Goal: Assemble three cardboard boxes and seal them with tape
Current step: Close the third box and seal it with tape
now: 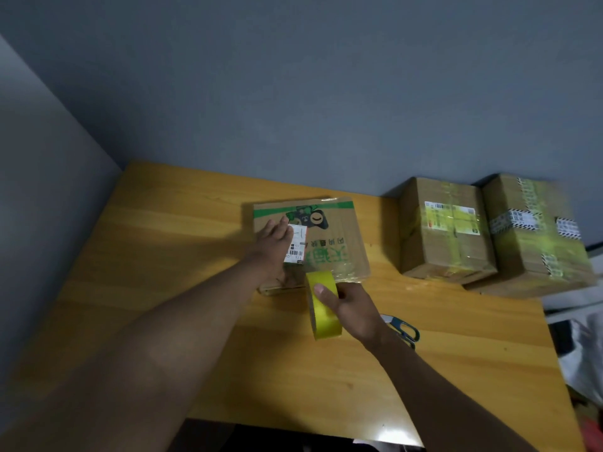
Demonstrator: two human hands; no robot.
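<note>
A cardboard box (339, 243) with green print and a white label lies in the middle of the wooden table (163, 256). My left hand (272, 246) presses flat on its top, fingers straight, beside the label. My right hand (354, 308) grips a roll of yellow tape (323, 316) just in front of the box's near edge, thumb over the roll's outer face. Two taped boxes stand side by side at the back right: one (443, 233) nearer the middle, the other (535, 239) at the table's right end.
Scissors (403, 329) with blue-green handles lie on the table right behind my right wrist. A grey wall runs along the back and left of the table. White and dark clutter (584, 347) sits beyond the table's right edge.
</note>
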